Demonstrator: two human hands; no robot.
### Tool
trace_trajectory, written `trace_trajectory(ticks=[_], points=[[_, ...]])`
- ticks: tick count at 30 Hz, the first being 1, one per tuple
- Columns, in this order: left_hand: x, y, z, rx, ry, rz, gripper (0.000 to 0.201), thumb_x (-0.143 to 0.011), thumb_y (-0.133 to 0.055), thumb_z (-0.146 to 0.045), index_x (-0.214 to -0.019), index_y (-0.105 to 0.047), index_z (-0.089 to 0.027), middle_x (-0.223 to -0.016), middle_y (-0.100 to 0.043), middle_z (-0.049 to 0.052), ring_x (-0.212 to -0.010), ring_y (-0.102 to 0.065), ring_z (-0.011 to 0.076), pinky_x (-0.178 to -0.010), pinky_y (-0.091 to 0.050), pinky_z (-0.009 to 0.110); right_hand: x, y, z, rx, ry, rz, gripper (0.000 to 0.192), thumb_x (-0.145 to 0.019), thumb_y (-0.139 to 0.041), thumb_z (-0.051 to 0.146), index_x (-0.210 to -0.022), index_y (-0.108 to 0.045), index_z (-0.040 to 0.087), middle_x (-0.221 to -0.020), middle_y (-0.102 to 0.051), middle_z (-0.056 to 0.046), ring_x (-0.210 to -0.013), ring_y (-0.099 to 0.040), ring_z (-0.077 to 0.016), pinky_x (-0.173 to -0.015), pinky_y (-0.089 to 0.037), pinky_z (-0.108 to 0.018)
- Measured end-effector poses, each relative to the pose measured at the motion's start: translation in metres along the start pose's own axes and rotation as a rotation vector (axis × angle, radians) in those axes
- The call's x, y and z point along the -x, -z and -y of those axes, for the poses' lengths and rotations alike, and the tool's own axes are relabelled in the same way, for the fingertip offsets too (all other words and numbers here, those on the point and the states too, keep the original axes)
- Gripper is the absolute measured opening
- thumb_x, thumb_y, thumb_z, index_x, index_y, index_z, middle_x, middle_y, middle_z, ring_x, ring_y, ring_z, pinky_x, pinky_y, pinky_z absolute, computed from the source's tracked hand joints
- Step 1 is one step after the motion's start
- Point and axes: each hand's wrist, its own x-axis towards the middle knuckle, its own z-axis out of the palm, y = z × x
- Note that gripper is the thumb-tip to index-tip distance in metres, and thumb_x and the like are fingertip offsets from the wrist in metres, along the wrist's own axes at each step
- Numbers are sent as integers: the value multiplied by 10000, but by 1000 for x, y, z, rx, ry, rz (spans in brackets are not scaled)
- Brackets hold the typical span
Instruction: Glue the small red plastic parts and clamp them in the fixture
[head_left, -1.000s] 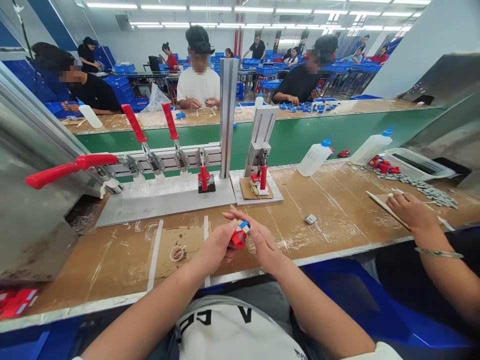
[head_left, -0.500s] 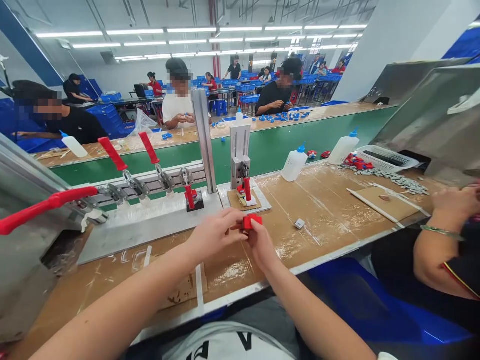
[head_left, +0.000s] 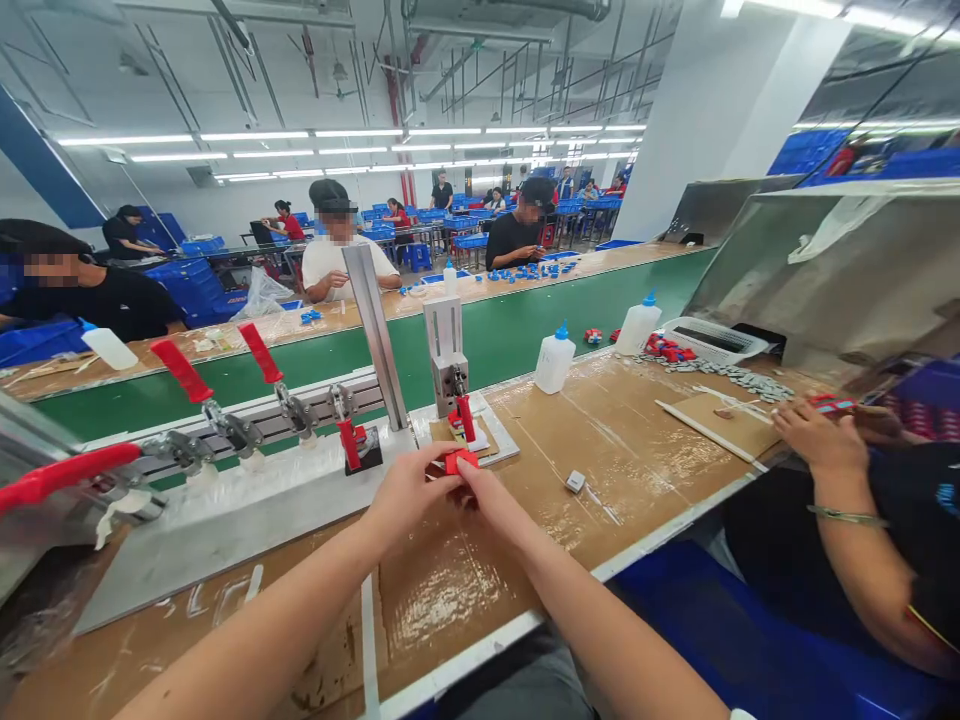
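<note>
A small red plastic part is pinched between both my hands, above the bench in front of the small clamp fixture. My left hand grips it from the left with thumb and fingers. From the right, my right hand has its thumb pressed on the part. The fingers cover most of its lower side. Just beyond stands an upright toggle clamp with a red handle, over a metal base plate. To the left, a row of red-handled toggle clamps is mounted on an aluminium rail.
A small grey block lies right of my hands. Two white bottles with blue caps, one bottle nearer, stand by the green belt. Grey pieces are heaped near a white basket. A co-worker's hand is at the right.
The camera view has turned right and upward. My hands still hold the red part together. The co-worker's hands at the right now show more, with a red part in them.
</note>
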Motion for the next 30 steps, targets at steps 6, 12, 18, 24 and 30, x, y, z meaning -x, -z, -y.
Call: trace_trajectory(ticks=[6, 12, 18, 24, 30], points=[[-24, 17, 15, -211, 107, -54, 339, -893, -734, -415, -1190, -749, -252, -1100, -806, 36, -880, -750, 230, -801, -577, 322, -29, 56, 31, 595, 460, -369, 389, -991, -503, 573, -804, -567, 238, -889, -656, -55, -832, -566, -222, -787, -428, -367], [-61, 9, 25, -599, 190, -5, 230, -895, -752, -285, -1114, -776, -217, -1102, -809, 85, -1067, -736, 290, -885, -529, 326, -42, 50, 29, 319, 412, -56, 309, -938, -639, 539, -927, -528, 252, -872, -614, -6, -785, -566, -189, -748, -470, -337], [-88, -5, 38, -512, 206, -67, 323, -878, -787, -354, -1167, -763, -212, -1154, -795, 95, -1096, -716, 300, -876, -520, 327, -22, 52, 74, -117, 552, -70, 339, -971, -654, 510, -1241, -564, 325, -1058, -727, -43, -803, -600, -188, -721, -483, -334], [-100, -17, 52, -365, 157, -129, 360, -883, -781, -369, -1208, -748, -218, -1149, -795, 67, -1023, -721, 248, -863, -525, 301, -26, 44, 115, 5, 550, -47, 540, -939, -679, 575, -1424, -578, 361, -1194, -743, -76, -964, -657, -243, -789, -524, -394], [-107, -28, 66, -246, 146, -174, 396, -906, -757, -379, -1261, -709, -211, -1177, -788, 62, -1057, -718, 239, -885, -533, 310, -30, 34, 125, 39, 440, -39, 467, -938, -654, 622, -1225, -716, 258, -947, -770, -66, -749, -633, -186, -602, -468, -304]])
